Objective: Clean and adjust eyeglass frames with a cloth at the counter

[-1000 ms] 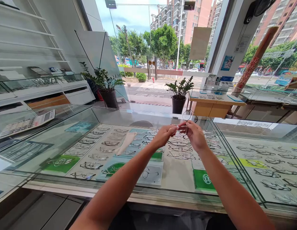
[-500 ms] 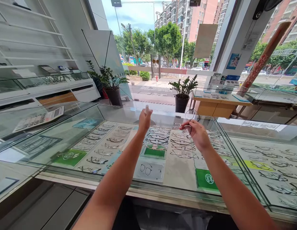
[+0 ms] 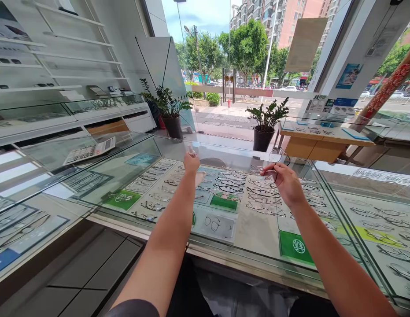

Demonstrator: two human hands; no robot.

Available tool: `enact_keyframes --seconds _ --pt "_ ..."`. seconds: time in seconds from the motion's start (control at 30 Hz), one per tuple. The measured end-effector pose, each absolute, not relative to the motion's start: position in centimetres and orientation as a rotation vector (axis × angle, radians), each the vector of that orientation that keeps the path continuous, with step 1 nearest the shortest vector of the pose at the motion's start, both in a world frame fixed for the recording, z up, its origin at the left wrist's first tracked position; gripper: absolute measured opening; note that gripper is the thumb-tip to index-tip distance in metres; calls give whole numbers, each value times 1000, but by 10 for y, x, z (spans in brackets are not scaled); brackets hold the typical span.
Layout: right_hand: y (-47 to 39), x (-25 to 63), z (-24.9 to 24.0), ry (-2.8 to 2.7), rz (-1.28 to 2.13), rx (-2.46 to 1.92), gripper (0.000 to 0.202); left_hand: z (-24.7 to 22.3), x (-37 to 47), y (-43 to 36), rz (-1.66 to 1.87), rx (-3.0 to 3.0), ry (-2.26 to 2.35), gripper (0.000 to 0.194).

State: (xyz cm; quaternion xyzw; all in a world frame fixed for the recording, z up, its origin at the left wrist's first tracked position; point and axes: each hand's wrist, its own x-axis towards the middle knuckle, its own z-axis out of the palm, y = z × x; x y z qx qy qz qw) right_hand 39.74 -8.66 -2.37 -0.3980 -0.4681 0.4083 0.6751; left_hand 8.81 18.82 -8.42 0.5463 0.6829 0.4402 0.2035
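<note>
1. above the glass display counter point(image 3: 251, 256), from where i stand: two bare hands, raised, arms stretched forward over the glass, hands well apart.
2. right hand point(image 3: 288, 182): thumb and fingers pinched together on a pair of round eyeglasses point(image 3: 275, 155). grip closed on the frame.
3. position of eyeglasses: held up, turned on end, one round lens above the other. upper lens stands above the fingertips; lower lens is beside them, partly behind the fingers. rim thin and dark.
4. left hand point(image 3: 191, 162): fingers curled tight around a small pale object point(image 3: 190, 149), one end showing at the top of the fist. too small to identify. the hand is out toward the counter's far edge; dark sleeve point(image 3: 135, 308) on that arm.
5. inside the counter, below and between the hands: rows of spectacle frames point(image 3: 229, 180), many dark-rimmed, on a light lining.
6. nearer the front edge: a whitish panel point(image 3: 224, 236) bearing one dark-rimmed pair; to its right, a green card point(image 3: 289, 244) with a round white emblem.
7. past the counter: two potted plants point(image 3: 263, 138) near the glass front, a wooden table point(image 3: 313, 149) at right.
</note>
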Motion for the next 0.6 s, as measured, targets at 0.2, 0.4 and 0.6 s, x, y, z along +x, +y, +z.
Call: enact_keyframes --seconds 0.2,0.4,0.6 --pt "-89 397 -22 -1043 932 -879 21 -93 84 193 1115 1487 1907 44" --pt "-88 398 -23 -1070 910 -908 21 -84 84 184 1051 1458 1951 44" --pt "-88 399 -23 -1071 895 -903 22 -63 85 174 1118 1426 2203 69"
